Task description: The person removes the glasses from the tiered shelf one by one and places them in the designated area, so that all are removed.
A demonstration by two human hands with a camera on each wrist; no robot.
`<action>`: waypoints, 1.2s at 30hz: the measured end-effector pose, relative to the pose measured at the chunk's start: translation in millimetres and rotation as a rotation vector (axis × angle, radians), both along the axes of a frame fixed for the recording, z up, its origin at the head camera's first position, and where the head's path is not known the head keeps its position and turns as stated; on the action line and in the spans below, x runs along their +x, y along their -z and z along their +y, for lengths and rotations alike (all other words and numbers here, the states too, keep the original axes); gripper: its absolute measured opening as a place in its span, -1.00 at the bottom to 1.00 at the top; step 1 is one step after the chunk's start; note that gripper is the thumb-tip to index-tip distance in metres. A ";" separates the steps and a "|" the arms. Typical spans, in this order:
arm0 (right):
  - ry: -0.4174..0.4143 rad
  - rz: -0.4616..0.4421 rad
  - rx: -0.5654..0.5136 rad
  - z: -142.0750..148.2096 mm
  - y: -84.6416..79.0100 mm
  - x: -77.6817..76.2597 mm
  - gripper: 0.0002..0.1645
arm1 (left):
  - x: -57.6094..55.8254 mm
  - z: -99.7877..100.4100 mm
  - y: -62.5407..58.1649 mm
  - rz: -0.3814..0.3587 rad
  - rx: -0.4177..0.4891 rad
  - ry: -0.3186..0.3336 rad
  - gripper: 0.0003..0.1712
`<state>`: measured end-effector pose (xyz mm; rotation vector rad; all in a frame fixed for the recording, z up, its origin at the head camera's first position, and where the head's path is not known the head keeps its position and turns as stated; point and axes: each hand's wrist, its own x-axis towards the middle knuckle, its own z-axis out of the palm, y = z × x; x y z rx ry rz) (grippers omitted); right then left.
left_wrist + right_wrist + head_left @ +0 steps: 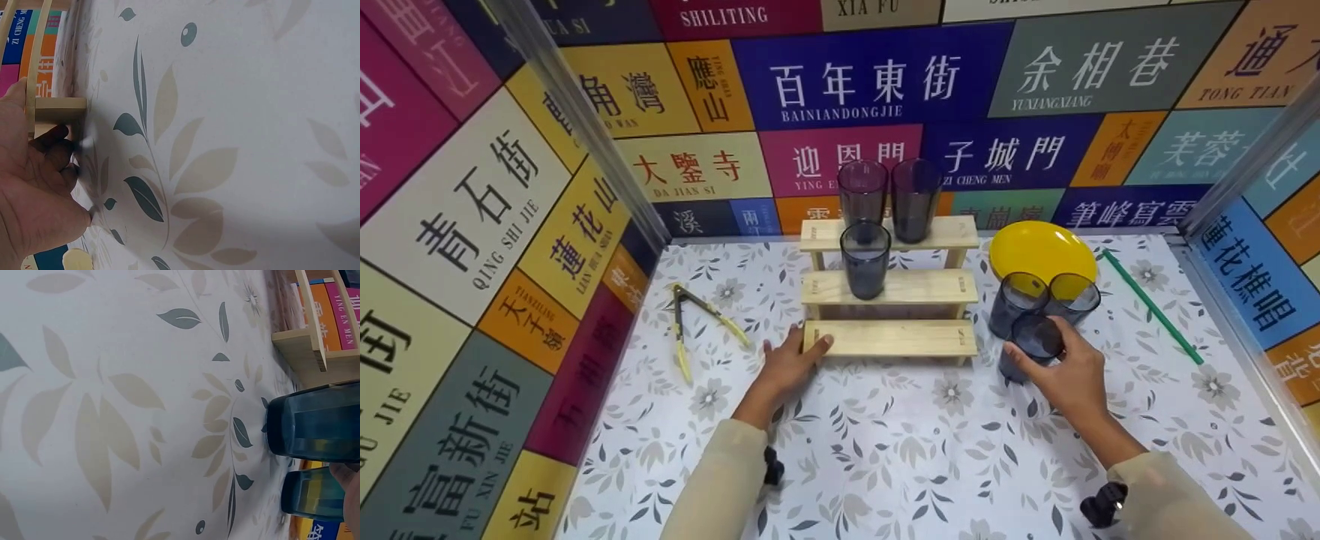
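Observation:
In the head view, my left hand [786,369] holds the left end of a three-step wooden rack [896,337], thumb on top of the lowest step. The left wrist view shows its fingers curled at the rack's edge [61,104]. My right hand [1076,375] grips a dark tinted glass [1030,345], thumb and fingers on opposite sides. Behind that glass stand two similar ones, a left glass [1011,304] and a right glass [1076,298]. On the rack, one glass [865,262] is upright on the middle step; two more glasses [916,206] stand on the top step.
A yellow plate [1041,244] lies behind the right-hand glasses. A green stick [1155,307] lies to the far right. Left of the rack is a V-shaped tool with yellow handles [681,337]. Panels with printed signs [877,75] enclose the flower-patterned tabletop [900,450].

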<state>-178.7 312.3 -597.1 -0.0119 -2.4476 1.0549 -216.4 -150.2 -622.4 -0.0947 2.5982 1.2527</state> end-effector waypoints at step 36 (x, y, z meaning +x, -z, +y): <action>-0.002 -0.165 0.021 -2.8 -7.3 -0.1 0.10 | -0.9 -0.3 -0.5 -0.014 -0.044 0.018 -0.01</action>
